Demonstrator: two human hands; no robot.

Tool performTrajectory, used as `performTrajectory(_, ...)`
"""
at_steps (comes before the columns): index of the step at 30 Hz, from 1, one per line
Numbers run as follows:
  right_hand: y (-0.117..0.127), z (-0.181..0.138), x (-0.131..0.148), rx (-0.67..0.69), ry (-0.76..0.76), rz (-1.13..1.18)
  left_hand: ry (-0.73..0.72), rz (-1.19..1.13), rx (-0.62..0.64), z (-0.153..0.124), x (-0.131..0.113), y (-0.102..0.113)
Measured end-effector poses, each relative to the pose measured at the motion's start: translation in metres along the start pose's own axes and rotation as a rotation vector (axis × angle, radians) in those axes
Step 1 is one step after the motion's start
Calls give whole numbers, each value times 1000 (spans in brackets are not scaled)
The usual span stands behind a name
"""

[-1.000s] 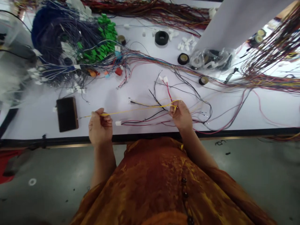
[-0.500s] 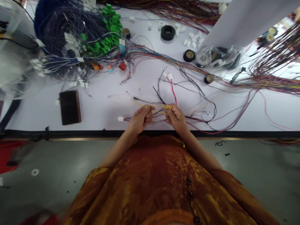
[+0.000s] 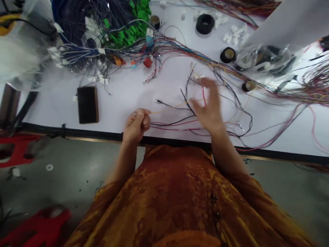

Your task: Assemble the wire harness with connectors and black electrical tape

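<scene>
While left hand (image 3: 136,124) pinches thin yellow wire (image 3: 167,108), right hand (image 3: 208,108) blurred, grip wide above white table (image 3: 128,92)

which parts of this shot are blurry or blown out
Head view: the right hand is smeared by motion blur, the left hand pinching the yellow wire is sharp; the top left corner is hazy and washed out; the table edge bows from lens distortion.

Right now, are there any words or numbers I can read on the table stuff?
No text can be read.
White tags on the blue wires: too small and blurred.
Black phone: dark screen, nothing shown.
Tape roll: no readable label.
Yellow wire in the left hand: no print visible.
</scene>
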State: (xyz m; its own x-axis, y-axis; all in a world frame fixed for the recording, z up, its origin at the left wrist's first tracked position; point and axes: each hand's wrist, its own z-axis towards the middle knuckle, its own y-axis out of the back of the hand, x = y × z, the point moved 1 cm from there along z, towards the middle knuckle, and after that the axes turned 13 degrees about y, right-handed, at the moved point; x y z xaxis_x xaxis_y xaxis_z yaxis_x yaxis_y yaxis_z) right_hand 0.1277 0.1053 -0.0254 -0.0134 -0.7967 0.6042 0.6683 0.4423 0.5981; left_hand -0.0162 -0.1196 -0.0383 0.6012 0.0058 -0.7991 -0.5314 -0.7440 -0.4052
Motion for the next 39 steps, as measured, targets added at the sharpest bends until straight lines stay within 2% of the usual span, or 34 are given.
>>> performTrajectory(2, -44, 10, 33, 349, 155, 308, -11, 128, 34, 2, 0, 5)
performTrajectory(3, -65, 13, 45, 469, 179, 455, -36, 196, 22, 2, -1, 12)
performTrajectory(5, -96, 14, 58, 542, 128, 644, -118, 344, -88, 3, -5, 35)
performTrajectory(8, -116, 7, 53, 487, -29, 708, -196, 649, -271, 0, -4, 70)
performTrajectory(10, -116, -3, 47, 508, -94, 710, -186, 841, -256, -2, 3, 83)
performTrajectory(12, -113, -13, 47, 545, -140, 718, -170, 893, -203, -2, 9, 87)
performTrajectory(15, -108, -23, 53, 558, -237, 750, -95, 683, -145, 0, 14, 83)
performTrajectory(18, -103, -25, 58, 504, -288, 728, 16, 434, -67, 5, 14, 77)
performTrajectory(22, -96, -19, 60, 412, -211, 588, 71, 246, -25, 8, 16, 70)
performTrajectory(26, -91, -14, 62, 392, -108, 481, 113, 117, 11, 5, 17, 64)
performTrajectory(35, -88, -14, 61, 423, -115, 422, 149, 78, 23, 4, 17, 63)
performTrajectory(39, -86, -14, 60, 494, -117, 419, 130, 111, 12, 3, 17, 62)
